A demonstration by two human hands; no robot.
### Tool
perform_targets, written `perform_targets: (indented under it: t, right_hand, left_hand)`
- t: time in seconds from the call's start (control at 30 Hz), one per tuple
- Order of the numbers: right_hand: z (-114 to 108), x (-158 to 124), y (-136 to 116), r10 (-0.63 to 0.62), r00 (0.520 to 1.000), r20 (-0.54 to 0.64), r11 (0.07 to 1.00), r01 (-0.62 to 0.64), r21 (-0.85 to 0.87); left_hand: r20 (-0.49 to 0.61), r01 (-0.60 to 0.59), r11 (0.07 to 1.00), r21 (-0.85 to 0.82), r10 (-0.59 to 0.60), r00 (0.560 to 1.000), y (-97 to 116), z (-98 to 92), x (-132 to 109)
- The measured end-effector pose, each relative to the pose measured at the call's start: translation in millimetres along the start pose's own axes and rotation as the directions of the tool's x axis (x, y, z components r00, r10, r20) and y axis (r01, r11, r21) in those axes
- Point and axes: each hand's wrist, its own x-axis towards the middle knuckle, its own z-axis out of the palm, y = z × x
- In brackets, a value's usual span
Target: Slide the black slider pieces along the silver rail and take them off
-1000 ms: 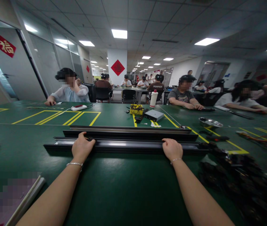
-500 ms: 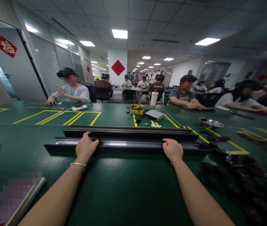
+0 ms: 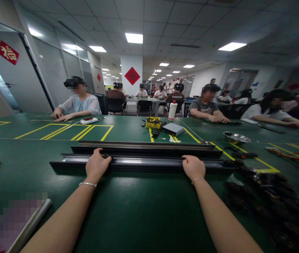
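A long black channel-shaped rail (image 3: 146, 162) lies crosswise on the green table, its inner face shiny. My left hand (image 3: 98, 164) is closed over its left part, with a small dark piece (image 3: 105, 155) by the thumb; whether the hand pinches that piece I cannot tell. Towards the right end, my right hand (image 3: 193, 166) grips the same rail with bent fingers, their tips hidden behind its far edge. Just beyond lies a second long black rail (image 3: 149, 147), parallel to the first one.
A heap of black parts (image 3: 273, 207) covers the table's right side. Farther back are a metal bowl (image 3: 236, 137), a grey box (image 3: 173, 129), a yellow holder with cables (image 3: 153, 122) and a white bottle (image 3: 172, 110). Co-workers sit across the table.
Both my hands and the rails stay practically where they were. Across the table on the left, a co-worker's raised hand has come down onto the tabletop.
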Motion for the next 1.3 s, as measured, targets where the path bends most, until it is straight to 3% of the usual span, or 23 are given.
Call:
perform_targets:
  t: [0.63, 0.97, 1.3]
  right_hand:
    - [2, 0, 0, 0.013, 1.0, -0.007, 1.0, -0.013, -0.022]
    - [-1, 0, -2, 0.016, 1.0, 0.017, 1.0, -0.015, -0.015]
    - [-2, -1, -2, 0.016, 1.0, 0.013, 1.0, -0.016, -0.001]
  left_hand:
    - [0.008, 0.001, 1.0, 0.028, -0.001, 1.0, 2, -1.0, -1]
    - [0.012, -0.062, 0.998, 0.034, 0.061, 0.998, 8, 2.9, -7]
    - [0.09, -0.155, 0.988, -0.016, 0.156, 0.984, 22, 10.7, -17]
